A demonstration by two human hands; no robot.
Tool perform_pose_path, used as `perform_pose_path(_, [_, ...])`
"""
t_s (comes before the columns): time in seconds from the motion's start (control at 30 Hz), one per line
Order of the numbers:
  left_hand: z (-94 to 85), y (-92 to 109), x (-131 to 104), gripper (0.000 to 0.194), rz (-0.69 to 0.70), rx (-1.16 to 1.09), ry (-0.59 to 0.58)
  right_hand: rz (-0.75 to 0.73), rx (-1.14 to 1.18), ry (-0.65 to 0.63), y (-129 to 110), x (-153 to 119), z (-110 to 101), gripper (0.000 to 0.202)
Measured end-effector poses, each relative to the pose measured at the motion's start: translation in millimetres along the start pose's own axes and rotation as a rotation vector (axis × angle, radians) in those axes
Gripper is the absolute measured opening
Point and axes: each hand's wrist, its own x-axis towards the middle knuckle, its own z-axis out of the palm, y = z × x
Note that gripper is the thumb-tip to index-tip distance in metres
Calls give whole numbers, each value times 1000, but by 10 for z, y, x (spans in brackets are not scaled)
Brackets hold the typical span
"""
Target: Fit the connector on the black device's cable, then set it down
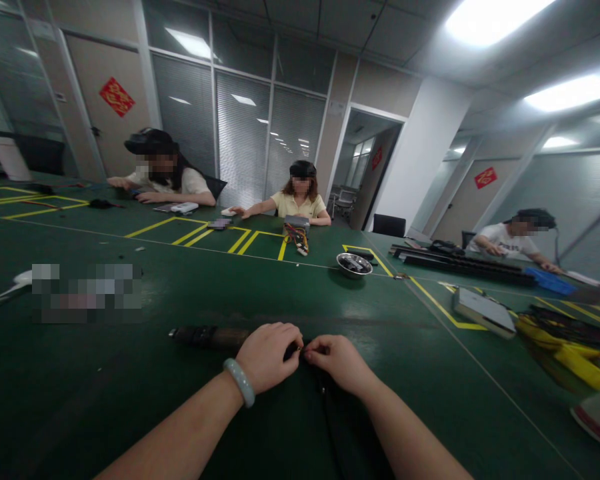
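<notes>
Both hands meet over a dark rod [207, 337] on the green tabletop [130, 400] — left hand [269, 357] steadying, right hand [337, 363] pinching something small (too tiny to identify), each grip closed.

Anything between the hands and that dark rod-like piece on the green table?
Nothing visible. The left hand already rests on the dark rod-like piece, and the right hand meets it at a small part pinched between their fingertips. What that small part is cannot be told. The metal bowl sits well beyond.
</notes>
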Motion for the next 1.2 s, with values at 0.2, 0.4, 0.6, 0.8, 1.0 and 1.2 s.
perform_pose_path(0.2, [-5,0,1,10,5,-12,-5,-10,4,-2,-3,-8,-6,17])
perform_pose_path(0.4, [2,-10,5,10,3,-3,-13,-22,3,-5,0,-13,-2,17])
perform_pose_path(0.6, [20,-25,9,12,6,11,-12,-24,4,-8,8,-5,-1,17])
perform_pose_path(0.8, [36,-40,8,12,18,22,-2,-24,0,-11,27,3,2,16])
perform_pose_path(1.0, [21,-23,-1,12,14,24,-8,-11,-7,-6,17,-5,2,17])
perform_pose_path(1.2, [28,-29,1,12,9,8,-5,-10,-8,-4,-16,-9,-11,17])
